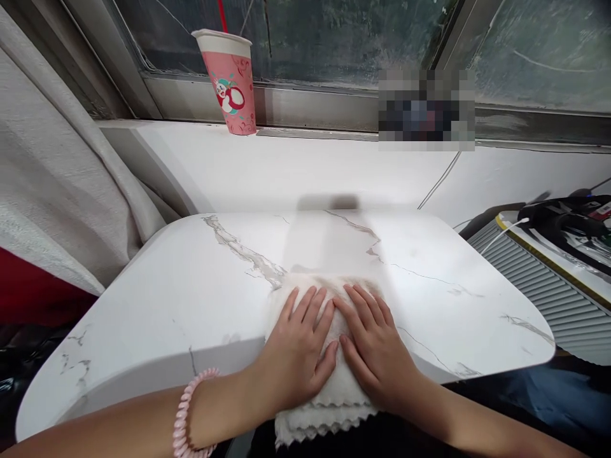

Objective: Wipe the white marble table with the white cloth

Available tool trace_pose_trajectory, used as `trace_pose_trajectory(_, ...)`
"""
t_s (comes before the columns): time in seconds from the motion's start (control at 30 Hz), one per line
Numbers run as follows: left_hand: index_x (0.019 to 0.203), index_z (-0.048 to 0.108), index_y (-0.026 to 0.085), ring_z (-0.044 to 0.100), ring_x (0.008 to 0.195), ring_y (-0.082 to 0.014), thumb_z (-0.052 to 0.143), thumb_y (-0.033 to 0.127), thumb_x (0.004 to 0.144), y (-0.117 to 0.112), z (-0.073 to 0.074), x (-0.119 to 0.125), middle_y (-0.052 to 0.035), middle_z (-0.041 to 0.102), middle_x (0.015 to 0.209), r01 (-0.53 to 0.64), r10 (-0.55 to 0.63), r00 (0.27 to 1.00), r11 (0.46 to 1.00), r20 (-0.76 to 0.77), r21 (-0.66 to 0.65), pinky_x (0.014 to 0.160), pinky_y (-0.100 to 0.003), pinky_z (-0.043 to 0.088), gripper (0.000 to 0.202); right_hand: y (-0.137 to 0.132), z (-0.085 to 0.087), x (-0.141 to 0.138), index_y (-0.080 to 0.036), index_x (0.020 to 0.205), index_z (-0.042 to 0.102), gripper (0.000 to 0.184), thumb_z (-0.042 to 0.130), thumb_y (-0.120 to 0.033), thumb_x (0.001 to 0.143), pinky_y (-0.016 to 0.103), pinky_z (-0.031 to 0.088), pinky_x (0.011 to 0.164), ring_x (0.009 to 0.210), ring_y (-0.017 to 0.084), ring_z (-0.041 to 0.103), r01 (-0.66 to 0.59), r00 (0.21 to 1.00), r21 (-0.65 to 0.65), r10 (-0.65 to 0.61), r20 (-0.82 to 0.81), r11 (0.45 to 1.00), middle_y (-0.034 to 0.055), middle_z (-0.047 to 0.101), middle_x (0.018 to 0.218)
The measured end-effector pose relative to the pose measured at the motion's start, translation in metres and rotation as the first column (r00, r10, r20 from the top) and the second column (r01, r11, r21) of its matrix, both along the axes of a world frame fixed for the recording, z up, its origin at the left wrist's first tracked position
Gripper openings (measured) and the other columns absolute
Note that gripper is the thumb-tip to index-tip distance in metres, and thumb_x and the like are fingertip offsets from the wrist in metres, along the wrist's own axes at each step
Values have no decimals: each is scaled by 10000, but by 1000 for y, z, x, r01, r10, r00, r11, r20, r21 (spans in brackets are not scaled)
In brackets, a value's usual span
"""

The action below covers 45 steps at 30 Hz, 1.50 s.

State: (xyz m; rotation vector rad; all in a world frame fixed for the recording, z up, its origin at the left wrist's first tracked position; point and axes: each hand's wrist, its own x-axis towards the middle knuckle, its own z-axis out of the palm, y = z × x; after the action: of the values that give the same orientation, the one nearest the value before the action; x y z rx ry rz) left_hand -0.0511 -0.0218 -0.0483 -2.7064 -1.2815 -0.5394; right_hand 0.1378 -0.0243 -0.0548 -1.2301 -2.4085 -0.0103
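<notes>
A folded, fluffy white cloth [334,394] with scalloped edges lies on the white marble-patterned table [167,286], and its near end hangs over the front edge. My left hand [298,343] rests flat on the cloth's left side, fingers stretched forward. On the right side of the cloth my right hand [375,346] lies flat too, palm down. The two hands are side by side, with index fingertips and thumbs close together. A pink coil band [184,413] circles my left wrist.
A pink paper cup [233,89] with a red straw stands on the window ledge beyond the table. A grey curtain [62,146] hangs at the left. To the right, black cables [563,222] lie on a ribbed grey box [529,286]. A blurred-out patch covers something on the sill.
</notes>
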Motion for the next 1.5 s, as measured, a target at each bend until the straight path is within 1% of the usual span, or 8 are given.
trace_pose_trajectory(0.23,1285,569,110,496,1287,-303,409,353,940,-8,4,-37,-151,585,1350,-61,61,998,997,14,55,1108,-500,363,452,5,1,-36,-87,1411,439,517,416,-247,920,602,255,1136,1420,341,268,-103,995,11,103,7,995,206,399,1484)
trace_pose_trajectory(0.47,1346,502,114,437,1340,-313,415,358,962,-3,4,-71,-167,516,1414,-88,88,996,996,-25,10,1133,-519,329,464,21,2,-66,-125,1401,457,486,406,-292,947,533,195,1179,1424,291,262,-115,993,-114,112,-35,987,159,397,1498)
trace_pose_trajectory(0.73,1388,496,169,432,1335,-295,295,434,1003,77,7,-99,-112,490,1459,-87,83,991,995,-103,-42,1121,-510,321,509,92,0,-98,-167,1322,519,423,413,-282,929,463,172,1178,1396,254,309,-1,991,-220,-28,-130,976,114,444,1466)
trace_pose_trajectory(0.83,1390,511,258,481,1264,-297,310,414,999,116,10,-101,-55,437,1507,-204,200,972,979,-119,-16,1063,-506,368,467,135,0,-111,-163,1297,532,402,424,-267,924,456,183,1163,1363,252,343,36,987,-187,-64,-146,982,122,474,1428)
trace_pose_trajectory(0.97,1399,510,259,471,1258,-293,317,324,980,165,9,-96,-47,465,1488,-420,411,906,904,-104,-85,1054,-493,372,465,192,-1,-126,-163,1273,544,383,403,-222,922,443,214,1138,1319,250,383,23,993,-102,-34,-110,994,122,512,1386)
trace_pose_trajectory(1.1,1373,536,273,441,1294,-276,320,304,960,201,3,-98,-19,486,1473,-468,470,882,873,-18,-139,1098,-477,329,468,229,-3,-135,-176,1279,539,385,379,-231,934,443,222,1128,1321,252,378,45,993,-98,-55,-107,994,105,509,1397)
trace_pose_trajectory(1.23,1381,521,278,397,1347,-271,293,338,971,215,-1,-103,-23,460,1492,-451,458,888,883,36,-131,1124,-485,295,472,244,-5,-139,-188,1278,537,384,363,-244,940,450,234,1120,1316,250,383,50,991,-102,-62,-118,994,98,517,1389)
trace_pose_trajectory(1.5,1441,438,263,308,1428,-277,258,353,992,214,-1,-104,-55,393,1536,-469,467,883,875,-39,-119,1170,-512,210,491,248,-5,-138,-203,1278,535,395,358,-216,925,446,252,1108,1291,244,410,49,992,-85,-59,-115,995,101,537,1366)
